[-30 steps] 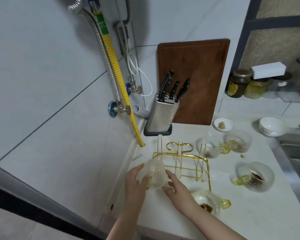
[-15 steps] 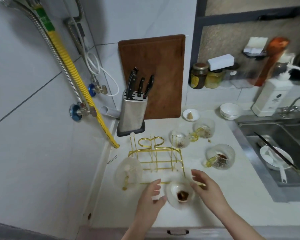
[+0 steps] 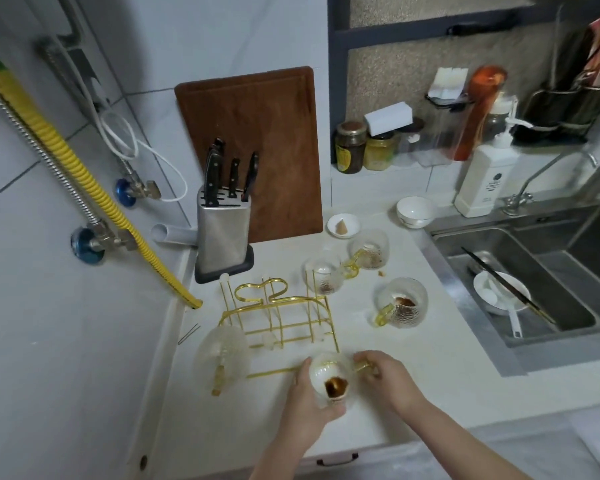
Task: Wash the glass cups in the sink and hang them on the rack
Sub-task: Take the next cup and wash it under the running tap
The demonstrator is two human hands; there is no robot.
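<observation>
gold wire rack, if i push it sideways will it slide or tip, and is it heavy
The gold wire rack is thin open wire, so it is probably light and would likely slide on the smooth counter. One cup hangs at its left end only, so it may tilt that way. The upright prongs look slender and could flex a little.

Soft, cool, even light falls from above, leaving the white counter (image 3: 413, 358) bright and shadows faint. The sink (image 3: 548, 271) basin is dimmer. The upper right corner is blurred, and the utensil holder (image 3: 561, 105) there is smeared. Wide-angle distortion bends the wall tiles and the yellow hose (image 3: 84, 178) at the left edge.
</observation>
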